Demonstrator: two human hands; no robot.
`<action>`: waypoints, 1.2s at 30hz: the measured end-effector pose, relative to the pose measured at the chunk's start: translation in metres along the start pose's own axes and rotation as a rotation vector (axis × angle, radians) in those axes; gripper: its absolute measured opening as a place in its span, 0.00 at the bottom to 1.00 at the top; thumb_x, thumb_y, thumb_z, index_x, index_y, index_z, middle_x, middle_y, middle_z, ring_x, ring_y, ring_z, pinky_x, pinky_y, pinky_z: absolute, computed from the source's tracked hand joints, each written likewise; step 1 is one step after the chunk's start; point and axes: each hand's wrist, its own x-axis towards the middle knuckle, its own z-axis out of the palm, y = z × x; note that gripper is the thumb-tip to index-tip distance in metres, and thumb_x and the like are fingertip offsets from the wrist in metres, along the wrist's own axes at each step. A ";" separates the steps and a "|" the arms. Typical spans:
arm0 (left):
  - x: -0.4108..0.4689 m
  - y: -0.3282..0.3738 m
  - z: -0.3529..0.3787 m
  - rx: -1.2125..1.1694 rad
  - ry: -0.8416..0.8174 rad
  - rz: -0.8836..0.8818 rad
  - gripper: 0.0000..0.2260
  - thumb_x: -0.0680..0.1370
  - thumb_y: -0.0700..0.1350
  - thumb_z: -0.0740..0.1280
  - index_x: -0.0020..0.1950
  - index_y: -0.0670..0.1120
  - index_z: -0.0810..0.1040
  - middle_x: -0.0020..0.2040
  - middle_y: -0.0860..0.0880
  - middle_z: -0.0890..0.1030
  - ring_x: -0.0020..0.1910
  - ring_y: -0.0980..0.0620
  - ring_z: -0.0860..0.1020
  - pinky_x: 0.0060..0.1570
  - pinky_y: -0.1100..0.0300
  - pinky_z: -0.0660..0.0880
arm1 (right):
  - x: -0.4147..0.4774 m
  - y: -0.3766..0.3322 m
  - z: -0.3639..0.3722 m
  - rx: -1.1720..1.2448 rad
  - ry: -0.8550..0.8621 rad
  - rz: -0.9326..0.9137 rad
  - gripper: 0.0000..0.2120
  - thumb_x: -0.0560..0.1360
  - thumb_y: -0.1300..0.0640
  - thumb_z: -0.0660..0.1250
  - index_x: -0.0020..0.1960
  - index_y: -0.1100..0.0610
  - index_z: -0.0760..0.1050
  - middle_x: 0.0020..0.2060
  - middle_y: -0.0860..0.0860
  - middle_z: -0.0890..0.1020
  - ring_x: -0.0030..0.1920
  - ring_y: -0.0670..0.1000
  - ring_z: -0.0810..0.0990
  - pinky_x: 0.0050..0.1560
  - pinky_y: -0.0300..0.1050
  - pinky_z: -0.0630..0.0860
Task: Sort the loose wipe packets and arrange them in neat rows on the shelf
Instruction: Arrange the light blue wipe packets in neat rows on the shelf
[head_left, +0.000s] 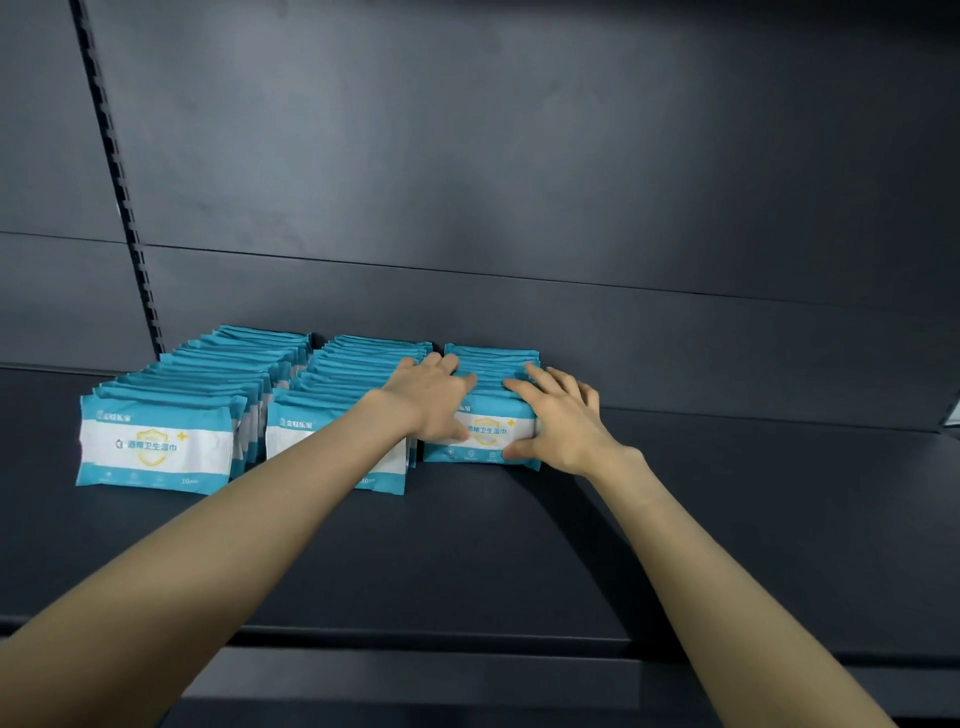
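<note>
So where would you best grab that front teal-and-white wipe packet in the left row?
The teal-and-white plastic wipe packet stands upright, facing out, the rest of its row packed behind. I'd pinch its top edge from above, thumb on the free front.

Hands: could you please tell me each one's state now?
Left hand: open, pressing the right packet row.
Right hand: open, pressing the same row.
</note>
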 end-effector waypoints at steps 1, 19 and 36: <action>-0.001 -0.001 -0.001 0.003 -0.006 -0.009 0.31 0.76 0.59 0.63 0.75 0.49 0.59 0.69 0.44 0.64 0.68 0.45 0.62 0.65 0.47 0.62 | -0.001 -0.001 0.000 0.004 -0.008 0.013 0.43 0.69 0.42 0.72 0.77 0.47 0.53 0.77 0.50 0.51 0.76 0.54 0.46 0.73 0.54 0.43; -0.109 0.005 -0.065 -0.179 0.505 -0.110 0.27 0.78 0.54 0.63 0.74 0.48 0.63 0.70 0.46 0.69 0.70 0.45 0.64 0.72 0.47 0.53 | -0.067 -0.046 -0.073 0.083 0.289 0.008 0.28 0.77 0.51 0.65 0.74 0.54 0.61 0.76 0.53 0.55 0.72 0.57 0.58 0.69 0.55 0.62; -0.375 0.078 0.038 -0.176 0.688 -0.261 0.25 0.74 0.54 0.60 0.66 0.41 0.74 0.55 0.43 0.79 0.55 0.43 0.75 0.57 0.45 0.71 | -0.281 -0.155 -0.007 0.257 0.367 -0.236 0.21 0.77 0.54 0.66 0.67 0.60 0.70 0.67 0.56 0.71 0.63 0.58 0.70 0.60 0.53 0.70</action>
